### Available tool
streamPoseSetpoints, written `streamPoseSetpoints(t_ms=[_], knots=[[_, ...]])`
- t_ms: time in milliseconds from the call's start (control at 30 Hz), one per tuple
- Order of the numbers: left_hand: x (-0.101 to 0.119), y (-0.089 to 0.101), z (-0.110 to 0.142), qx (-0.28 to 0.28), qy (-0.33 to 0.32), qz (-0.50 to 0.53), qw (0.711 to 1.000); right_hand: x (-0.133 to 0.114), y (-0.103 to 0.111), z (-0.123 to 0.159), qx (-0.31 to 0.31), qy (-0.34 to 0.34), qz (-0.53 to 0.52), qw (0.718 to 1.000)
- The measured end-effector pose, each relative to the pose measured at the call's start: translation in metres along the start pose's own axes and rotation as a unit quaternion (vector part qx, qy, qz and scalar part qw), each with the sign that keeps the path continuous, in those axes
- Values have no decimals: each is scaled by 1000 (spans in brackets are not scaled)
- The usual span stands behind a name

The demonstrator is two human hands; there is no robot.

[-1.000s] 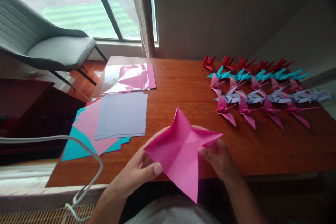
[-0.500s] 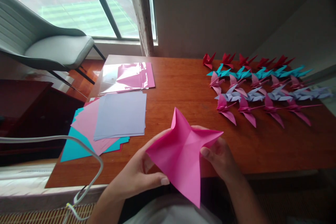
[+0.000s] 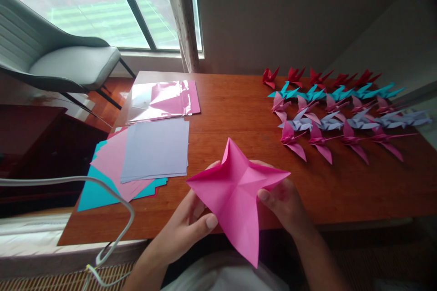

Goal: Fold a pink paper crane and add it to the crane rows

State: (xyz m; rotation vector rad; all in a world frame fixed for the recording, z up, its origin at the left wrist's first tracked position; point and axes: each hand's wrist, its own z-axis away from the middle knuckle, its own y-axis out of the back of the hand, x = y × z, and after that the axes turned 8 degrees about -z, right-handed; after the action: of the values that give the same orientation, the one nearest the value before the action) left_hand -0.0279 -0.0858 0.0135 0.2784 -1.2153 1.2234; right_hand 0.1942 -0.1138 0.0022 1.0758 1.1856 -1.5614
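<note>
A creased pink paper square, buckled into a four-pointed star shape, is held up over the near edge of the wooden table. My left hand grips its lower left side, thumb on top and fingers behind. My right hand pinches its right point, thumb on the front. Both hands are closed on the sheet.
Flat paper sheets in lilac, pink and teal lie stacked at the left, with a clear plastic sleeve of pink paper behind. Rows of folded paper cranes fill the right side. A grey chair stands by the window. A white cable loops at the lower left.
The paper has shifted only slightly; my left thumb slid along its lower left edge while the star shape stayed held in both hands.
</note>
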Motion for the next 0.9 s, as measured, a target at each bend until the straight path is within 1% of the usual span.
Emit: streamPoseSetpoints(t_ms=[67,133,267,467,633,700,767,833,900], knots=[[-1,2,1,24,-6,-1,1000,0,0,0,4,10,14,1000],[-2,0,0,65,-8,-1,998,1,0,0,1,23,20,1000],[-4,-10,-2,138,21,9,990,2,1,2,-8,52,71,996],[-3,-22,-4,189,37,73,979,1,1,4,-1,105,173,979],[2,-30,-11,236,50,128,962,-1,-2,8,-9,162,239,957],[2,-33,-14,238,48,155,958,0,-3,8,-17,175,253,951],[2,-35,-16,224,51,177,957,1,-2,8,-14,179,256,950],[2,-35,-15,194,55,193,960,1,-1,7,2,165,245,955],[3,-32,-12,147,56,197,968,0,0,5,25,131,212,968]])
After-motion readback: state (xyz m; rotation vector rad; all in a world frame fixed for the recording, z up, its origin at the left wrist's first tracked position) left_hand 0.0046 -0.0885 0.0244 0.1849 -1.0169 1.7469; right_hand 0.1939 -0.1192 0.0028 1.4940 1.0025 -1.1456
